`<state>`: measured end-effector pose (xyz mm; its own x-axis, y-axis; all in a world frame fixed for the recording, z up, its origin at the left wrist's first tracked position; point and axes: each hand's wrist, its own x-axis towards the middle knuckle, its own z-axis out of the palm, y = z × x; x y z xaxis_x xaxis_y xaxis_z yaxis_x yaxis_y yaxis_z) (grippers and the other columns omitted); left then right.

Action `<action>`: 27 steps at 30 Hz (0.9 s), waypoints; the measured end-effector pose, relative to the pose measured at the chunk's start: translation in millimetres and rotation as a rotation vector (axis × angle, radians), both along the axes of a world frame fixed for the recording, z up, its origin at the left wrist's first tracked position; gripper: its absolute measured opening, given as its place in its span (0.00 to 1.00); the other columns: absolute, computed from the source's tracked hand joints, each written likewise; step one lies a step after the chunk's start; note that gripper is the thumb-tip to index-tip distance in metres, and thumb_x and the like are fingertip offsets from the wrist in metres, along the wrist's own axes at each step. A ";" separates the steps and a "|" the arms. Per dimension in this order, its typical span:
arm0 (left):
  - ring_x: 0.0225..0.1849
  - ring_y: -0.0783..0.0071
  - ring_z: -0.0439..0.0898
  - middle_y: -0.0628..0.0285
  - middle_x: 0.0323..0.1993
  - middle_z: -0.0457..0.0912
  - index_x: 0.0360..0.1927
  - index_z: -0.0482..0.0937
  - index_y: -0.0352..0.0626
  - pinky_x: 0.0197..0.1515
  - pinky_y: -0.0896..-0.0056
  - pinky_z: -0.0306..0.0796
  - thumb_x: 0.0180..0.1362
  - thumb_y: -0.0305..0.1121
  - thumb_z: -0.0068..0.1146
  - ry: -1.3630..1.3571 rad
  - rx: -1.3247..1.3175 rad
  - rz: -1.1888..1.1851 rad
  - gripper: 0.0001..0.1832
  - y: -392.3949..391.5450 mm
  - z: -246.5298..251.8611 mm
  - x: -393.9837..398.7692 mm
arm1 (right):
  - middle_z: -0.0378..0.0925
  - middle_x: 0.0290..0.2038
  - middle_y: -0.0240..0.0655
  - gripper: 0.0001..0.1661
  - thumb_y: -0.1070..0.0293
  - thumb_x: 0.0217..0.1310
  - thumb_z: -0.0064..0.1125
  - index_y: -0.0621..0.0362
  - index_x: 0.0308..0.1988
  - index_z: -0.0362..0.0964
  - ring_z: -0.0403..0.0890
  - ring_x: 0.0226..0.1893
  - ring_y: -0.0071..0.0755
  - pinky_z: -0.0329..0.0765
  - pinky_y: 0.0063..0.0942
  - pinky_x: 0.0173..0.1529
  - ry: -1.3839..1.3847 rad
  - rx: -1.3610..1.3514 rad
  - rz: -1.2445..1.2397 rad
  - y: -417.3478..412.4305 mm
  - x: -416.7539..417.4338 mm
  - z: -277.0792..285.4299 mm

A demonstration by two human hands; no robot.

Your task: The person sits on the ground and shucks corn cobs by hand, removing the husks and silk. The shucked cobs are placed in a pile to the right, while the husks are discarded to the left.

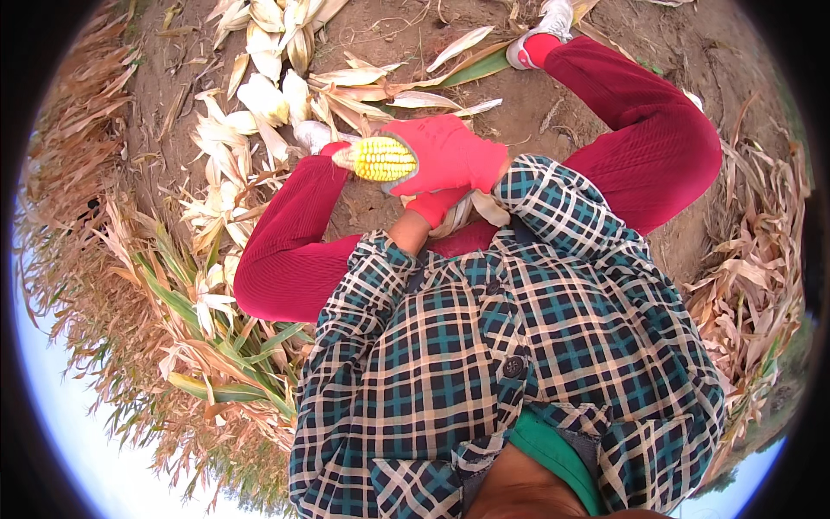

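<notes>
My right hand point(447, 152), in a red work glove with a grey palm edge, is closed around an ear of corn point(384, 159). The ear's bare yellow kernels and silky tip stick out to the left of the glove; its other end is hidden. My left hand point(436, 204), also in a red glove, reaches in underneath the right one. Its fingers are hidden, so its grip does not show. Pale dry husk point(491, 209) hangs beside the wrists, above my lap. Both hands are between my bent knees.
Several ears in pale husks point(262, 97) lie in a row on the soil at the left. Loose husks point(363, 91) are scattered ahead, near my shoes. Dry corn stalks point(214, 350) crowd the left side, and more dry leaves point(746, 279) heap at the right.
</notes>
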<state>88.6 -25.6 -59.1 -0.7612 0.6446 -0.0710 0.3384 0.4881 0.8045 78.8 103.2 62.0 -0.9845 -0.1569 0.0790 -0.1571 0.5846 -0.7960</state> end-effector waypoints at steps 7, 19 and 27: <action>0.32 0.72 0.82 0.61 0.31 0.83 0.38 0.80 0.40 0.36 0.72 0.74 0.44 0.34 0.67 -0.187 0.135 0.075 0.17 32.6 104.0 -21.4 | 0.76 0.37 0.49 0.32 0.45 0.58 0.55 0.67 0.44 0.67 0.80 0.35 0.45 0.80 0.39 0.43 -0.410 -2.104 -0.152 58.9 -25.2 -40.6; 0.32 0.83 0.76 0.67 0.29 0.81 0.38 0.80 0.38 0.37 0.78 0.72 0.47 0.29 0.64 -0.506 0.140 -0.041 0.13 14.1 126.9 -38.6 | 0.79 0.35 0.41 0.25 0.55 0.61 0.57 0.63 0.49 0.66 0.82 0.33 0.36 0.81 0.30 0.39 -0.292 -1.497 -0.775 77.5 -32.2 -62.0; 0.34 0.59 0.80 0.58 0.33 0.81 0.42 0.81 0.47 0.39 0.63 0.73 0.36 0.36 0.68 0.045 0.196 -0.768 0.24 37.6 191.5 21.8 | 0.78 0.37 0.36 0.18 0.54 0.61 0.53 0.55 0.44 0.68 0.80 0.35 0.36 0.77 0.35 0.47 -0.389 -1.783 -1.286 114.5 -27.9 -200.5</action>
<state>110.3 12.0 132.4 -0.0979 0.9881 0.1183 0.5577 -0.0439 0.8289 50.9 217.7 -138.5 -0.4672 0.3774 -0.7996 -0.1498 -0.9250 -0.3491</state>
